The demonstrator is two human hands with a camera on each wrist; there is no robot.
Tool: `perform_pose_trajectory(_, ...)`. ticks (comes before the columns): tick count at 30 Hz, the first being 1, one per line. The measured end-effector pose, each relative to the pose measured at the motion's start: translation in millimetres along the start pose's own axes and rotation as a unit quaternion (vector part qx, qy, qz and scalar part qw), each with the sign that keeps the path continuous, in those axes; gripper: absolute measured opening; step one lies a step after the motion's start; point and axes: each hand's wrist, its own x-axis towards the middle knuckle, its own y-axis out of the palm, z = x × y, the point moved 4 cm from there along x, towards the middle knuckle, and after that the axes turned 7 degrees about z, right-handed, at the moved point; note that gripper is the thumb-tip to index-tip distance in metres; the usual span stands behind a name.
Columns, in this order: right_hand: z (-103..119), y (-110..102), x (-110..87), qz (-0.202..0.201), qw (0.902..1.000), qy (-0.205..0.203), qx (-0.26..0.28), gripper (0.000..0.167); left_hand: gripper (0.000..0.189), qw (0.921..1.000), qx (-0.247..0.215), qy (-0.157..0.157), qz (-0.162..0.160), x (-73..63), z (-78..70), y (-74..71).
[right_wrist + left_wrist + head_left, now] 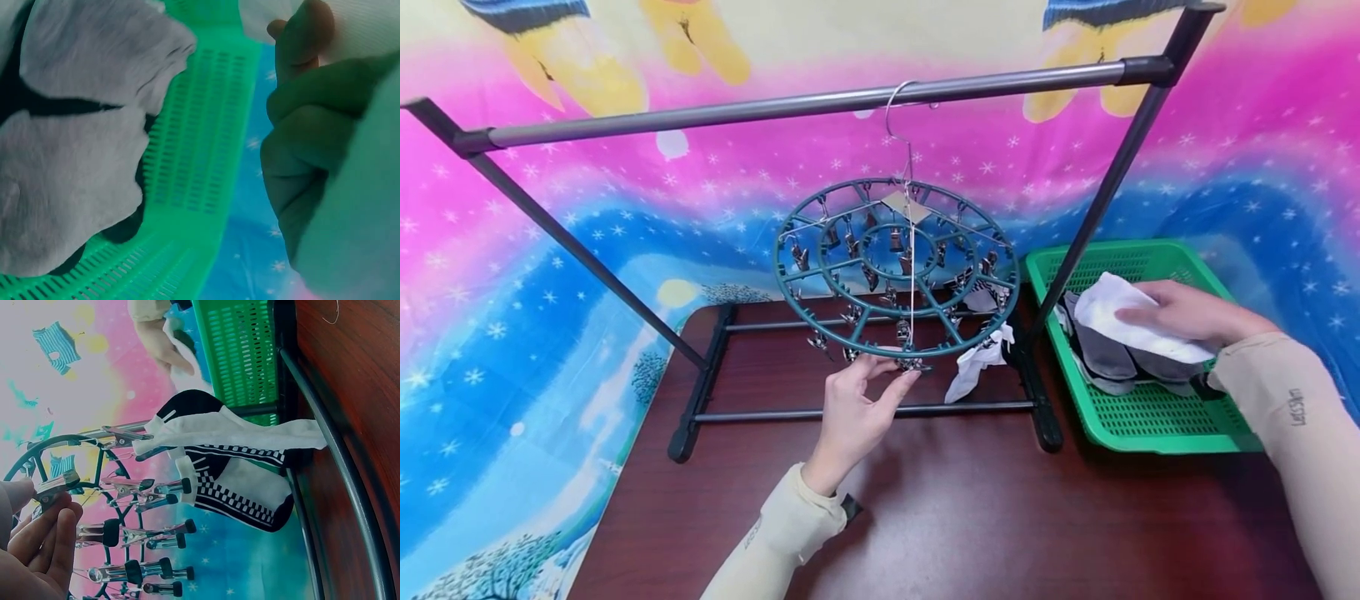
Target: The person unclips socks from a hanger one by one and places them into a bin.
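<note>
A round green drying hanger (800, 310) with several metal clips hangs by its hook from a rail. At its near rim my left hand (856, 408) pinches one clip (57, 485) between thumb and fingers. My right hand (1180, 310) holds a white sock (1120, 308) over the green basket (1180, 437), where several grey and dark socks (69, 194) lie. Clipped on the hanger's right side are a white sock (976, 363) and black-and-white checked socks (240, 495). In the right wrist view, the held sock shows only partly.
The rack's black metal rail (805, 102) spans above the hanger, and its feet (1048, 425) stand on the dark red table (970, 517). A patterned cloth (535, 292) hangs behind. The basket stands against the rack's right side.
</note>
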Motion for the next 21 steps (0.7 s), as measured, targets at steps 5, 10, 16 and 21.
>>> perform_pose_trajectory(5, -6, -2, 23.5, 0.042, 0.9991, 0.001, 0.011, 0.080, 0.028, 1.0000, 0.005, -0.002, -0.004, -1.2, 1.4, -1.3)
perform_pose_trajectory(10, -3, -3, 41.9, 0.096, 0.9953, -0.010, 0.009, 0.069, 0.029, 1.0000, 0.006, -0.002, -0.002, -0.6, 3.2, -1.1)
perform_pose_trajectory(16, 2, -6, 59.1, 0.099, 0.9944, -0.007, -0.036, 0.068, 0.028, 1.0000, 0.003, -0.004, 0.000, -0.7, 4.8, 0.0)
perform_pose_trajectory(21, -8, -16, 59.4, 0.069, 0.9947, 0.001, -0.076, 0.068, 0.027, 1.0000, 0.004, -0.004, 0.000, -1.0, 4.8, 1.1)
